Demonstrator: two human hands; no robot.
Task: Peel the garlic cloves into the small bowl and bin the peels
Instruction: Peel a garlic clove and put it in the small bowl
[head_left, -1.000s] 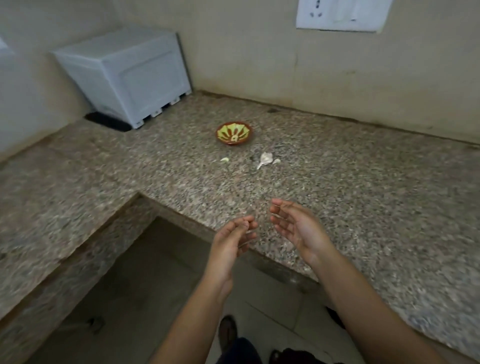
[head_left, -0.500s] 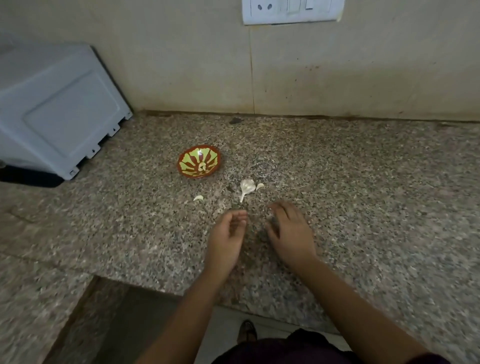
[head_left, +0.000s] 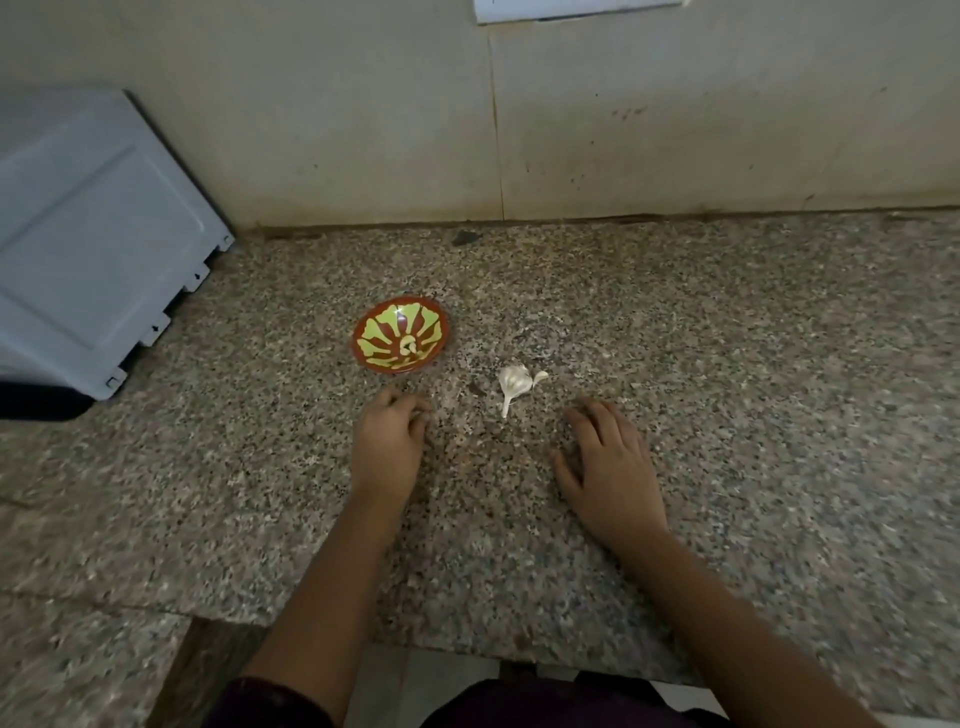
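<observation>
A small red bowl with a yellow-green pattern (head_left: 400, 335) sits on the speckled granite counter (head_left: 727, 415) and holds a pale peeled clove (head_left: 408, 345). To its right lies a white garlic piece with a stalk (head_left: 514, 384), and a small scrap (head_left: 541, 376) lies beside it. My left hand (head_left: 389, 441) is just below the bowl, its fingers curled down onto the counter. They cover the spot where a small pale bit lay, so what they hold is hidden. My right hand (head_left: 608, 467) rests flat on the counter, fingers spread, below and right of the garlic.
A white box-like appliance (head_left: 93, 208) stands at the left against the wall. A switch plate (head_left: 571, 8) is on the wall above. The counter's front edge (head_left: 467, 654) runs near my body, with a lower granite ledge (head_left: 78, 675) at the bottom left.
Both hands moved forward and apart. The left hand came down over the small pale bit near the bowl. The right hand settled flat on the counter.
</observation>
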